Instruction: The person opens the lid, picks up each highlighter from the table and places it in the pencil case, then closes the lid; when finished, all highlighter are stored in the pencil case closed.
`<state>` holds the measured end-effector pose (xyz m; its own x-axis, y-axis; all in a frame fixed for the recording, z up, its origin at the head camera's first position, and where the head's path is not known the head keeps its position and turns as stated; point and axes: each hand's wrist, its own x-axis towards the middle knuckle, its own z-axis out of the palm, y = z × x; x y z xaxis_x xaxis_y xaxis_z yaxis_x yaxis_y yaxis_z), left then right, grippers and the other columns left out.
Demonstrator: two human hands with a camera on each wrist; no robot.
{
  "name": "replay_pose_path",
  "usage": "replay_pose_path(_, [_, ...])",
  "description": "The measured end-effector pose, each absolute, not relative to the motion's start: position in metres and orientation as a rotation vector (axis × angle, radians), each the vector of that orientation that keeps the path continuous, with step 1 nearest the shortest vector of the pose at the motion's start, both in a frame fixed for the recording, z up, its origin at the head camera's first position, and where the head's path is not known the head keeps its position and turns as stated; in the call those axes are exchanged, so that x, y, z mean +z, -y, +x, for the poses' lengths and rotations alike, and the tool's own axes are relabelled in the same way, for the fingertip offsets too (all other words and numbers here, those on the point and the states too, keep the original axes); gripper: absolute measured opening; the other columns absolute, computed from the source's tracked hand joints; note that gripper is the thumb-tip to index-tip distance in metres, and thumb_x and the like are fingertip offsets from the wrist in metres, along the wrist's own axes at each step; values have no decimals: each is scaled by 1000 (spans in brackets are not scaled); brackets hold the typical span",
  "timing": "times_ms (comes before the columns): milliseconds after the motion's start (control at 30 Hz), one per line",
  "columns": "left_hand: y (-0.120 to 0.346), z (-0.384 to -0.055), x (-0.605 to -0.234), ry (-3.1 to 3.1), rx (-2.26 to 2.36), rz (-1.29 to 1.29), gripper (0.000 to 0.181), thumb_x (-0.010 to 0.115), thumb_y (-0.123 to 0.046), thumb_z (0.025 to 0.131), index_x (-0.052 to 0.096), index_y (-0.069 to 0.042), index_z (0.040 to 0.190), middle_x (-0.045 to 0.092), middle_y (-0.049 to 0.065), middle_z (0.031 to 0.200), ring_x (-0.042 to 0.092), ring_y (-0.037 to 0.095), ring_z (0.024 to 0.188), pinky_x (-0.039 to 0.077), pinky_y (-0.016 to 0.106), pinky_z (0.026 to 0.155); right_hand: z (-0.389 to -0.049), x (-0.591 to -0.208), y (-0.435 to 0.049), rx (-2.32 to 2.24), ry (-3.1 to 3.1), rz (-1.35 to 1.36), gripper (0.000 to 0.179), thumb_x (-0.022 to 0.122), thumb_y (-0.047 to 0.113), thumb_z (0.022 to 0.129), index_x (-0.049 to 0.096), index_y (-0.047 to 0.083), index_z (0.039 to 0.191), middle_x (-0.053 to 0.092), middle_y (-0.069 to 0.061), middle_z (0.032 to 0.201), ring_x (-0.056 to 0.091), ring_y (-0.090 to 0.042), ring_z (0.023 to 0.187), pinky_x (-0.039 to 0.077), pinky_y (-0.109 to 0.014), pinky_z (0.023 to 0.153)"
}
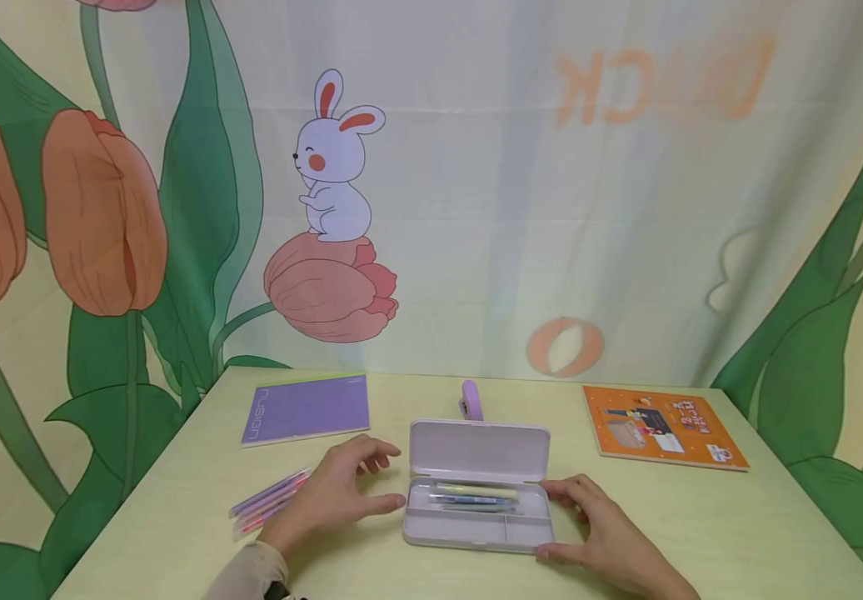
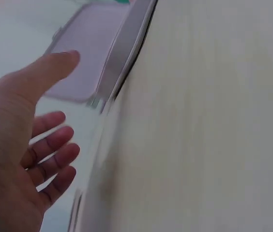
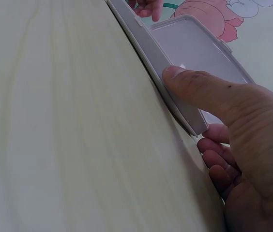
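A pale lilac pencil case (image 1: 469, 537) lies on the table with its lid (image 1: 479, 450) raised at the back. Several pens (image 1: 474, 500) rest in its rear compartment; the front compartments hold nothing. My right hand (image 1: 604, 533) grips the case's right end, the thumb on the front corner and the fingers around the far side. That thumb presses the front wall in the right wrist view. To the left, my left hand (image 1: 334, 492) is spread with loosely bent fingers, its thumb tip close beside the case's left edge. Between thumb and fingers of this left hand (image 2: 25, 125) nothing is held.
A bundle of coloured pens (image 1: 270, 500) lies left of my left hand, partly hidden by it. Behind are a purple notebook (image 1: 307, 408), a lilac stapler-like object (image 1: 471, 400) behind the lid, and an orange book (image 1: 664, 427) at right. A printed curtain (image 1: 461, 208) hangs behind the table.
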<state>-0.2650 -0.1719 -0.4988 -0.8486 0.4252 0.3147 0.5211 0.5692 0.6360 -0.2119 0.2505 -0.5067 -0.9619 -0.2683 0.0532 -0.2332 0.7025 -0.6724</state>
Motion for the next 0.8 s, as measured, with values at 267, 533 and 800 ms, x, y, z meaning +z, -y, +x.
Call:
replay_pose_path(267, [209, -274, -479, 2642, -1134, -680, 39, 88, -21, 98, 76, -15, 134, 76, 4, 114, 69, 21, 104, 60, 40, 94, -211, -507, -252, -1126, -2861, -415, 87, 100, 56, 76, 66, 21, 148, 61, 7, 129, 58, -16, 115, 53, -27, 100])
replay_pose_path(533, [258, -267, -474, 2648, -1062, -505, 28, 85, -18, 101, 79, -15, 128, 76, -3, 110, 67, 12, 98, 57, 32, 84, -209, -509, -253, -1159, -2856, -493, 84, 100, 53, 79, 66, 20, 148, 61, 7, 129, 57, -14, 115, 53, -27, 99])
replay_pose_path(800, [295, -256, -486, 2754, -1024, -391, 24, 83, -16, 101, 78, -8, 123, 75, -5, 103, 68, 12, 94, 61, 31, 83, -210, -510, -253, -1147, -2874, -465, 84, 99, 58, 77, 66, 24, 147, 61, 10, 128, 58, -13, 116, 53, -27, 101])
